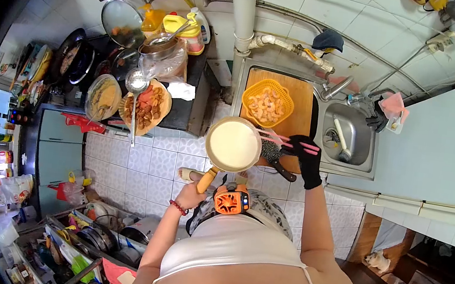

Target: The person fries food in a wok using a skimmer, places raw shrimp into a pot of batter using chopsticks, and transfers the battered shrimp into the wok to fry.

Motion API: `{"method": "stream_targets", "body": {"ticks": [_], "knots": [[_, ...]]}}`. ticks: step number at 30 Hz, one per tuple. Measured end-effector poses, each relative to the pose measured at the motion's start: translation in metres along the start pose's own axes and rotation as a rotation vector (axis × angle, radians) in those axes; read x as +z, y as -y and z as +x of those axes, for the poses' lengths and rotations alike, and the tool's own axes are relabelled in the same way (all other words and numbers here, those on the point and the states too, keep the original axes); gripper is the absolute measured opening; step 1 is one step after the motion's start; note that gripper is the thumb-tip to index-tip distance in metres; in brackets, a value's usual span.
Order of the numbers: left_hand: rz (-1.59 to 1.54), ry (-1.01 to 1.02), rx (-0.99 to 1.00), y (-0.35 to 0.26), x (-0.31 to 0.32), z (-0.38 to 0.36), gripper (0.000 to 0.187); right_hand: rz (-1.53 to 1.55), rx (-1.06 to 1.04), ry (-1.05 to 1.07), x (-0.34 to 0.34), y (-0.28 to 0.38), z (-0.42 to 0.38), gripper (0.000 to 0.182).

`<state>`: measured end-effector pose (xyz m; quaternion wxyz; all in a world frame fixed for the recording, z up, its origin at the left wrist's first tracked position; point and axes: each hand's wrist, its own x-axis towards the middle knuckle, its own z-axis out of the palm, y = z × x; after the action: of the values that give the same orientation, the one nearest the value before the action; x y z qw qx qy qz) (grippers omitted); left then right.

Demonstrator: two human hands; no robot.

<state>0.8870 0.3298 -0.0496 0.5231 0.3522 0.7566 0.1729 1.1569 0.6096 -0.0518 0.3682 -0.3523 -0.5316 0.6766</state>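
Observation:
My left hand [191,195], bare with a red bracelet at the wrist, is closed round the wooden handle of a pan [233,144]. The pan is level in front of my body and holds a smooth pale cream-coloured content. My right hand [306,156], in a black glove, holds pink chopsticks [279,138] whose tips reach the pan's right rim. Just behind, a yellow basket [248,100] of peeled shrimp [266,105] rests on a wooden board [294,93]. Below the glove's left side lies a knife with a black handle [284,171].
The sink [361,137] with a white-handled tool stands at the right. On the dark counter at the left are a plate of meat pieces [149,111] with a ladle [137,82] across it, bowls, pans and bottles. Crowded racks stand behind on the left.

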Motion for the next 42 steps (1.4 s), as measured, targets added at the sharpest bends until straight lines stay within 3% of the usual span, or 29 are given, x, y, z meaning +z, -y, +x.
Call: {"method": "stream_targets", "body": {"ticks": [1, 5, 9, 12, 42], "knots": [[-0.014, -0.007, -0.001, -0.003, 0.000, -0.002, 0.031, 0.161, 0.003, -0.038, -0.020, -0.031, 0.007, 0.022], [-0.030, -0.050, 0.010, -0.004, 0.007, -0.003, 0.030, 0.251, -0.128, -0.278, -0.014, -0.023, 0.027, 0.024], [-0.046, -0.062, -0.018, -0.003, 0.014, -0.004, 0.030, 0.198, -0.107, -0.400, -0.003, -0.033, 0.039, 0.027], [-0.033, -0.049, -0.038, 0.000, 0.017, -0.002, 0.029, 0.346, -0.118, -0.460, -0.001, -0.041, 0.044, 0.026], [-0.111, -0.024, -0.073, -0.012, 0.014, -0.005, 0.024, -0.141, -0.210, -0.289, 0.007, -0.032, 0.043, 0.014]]}}
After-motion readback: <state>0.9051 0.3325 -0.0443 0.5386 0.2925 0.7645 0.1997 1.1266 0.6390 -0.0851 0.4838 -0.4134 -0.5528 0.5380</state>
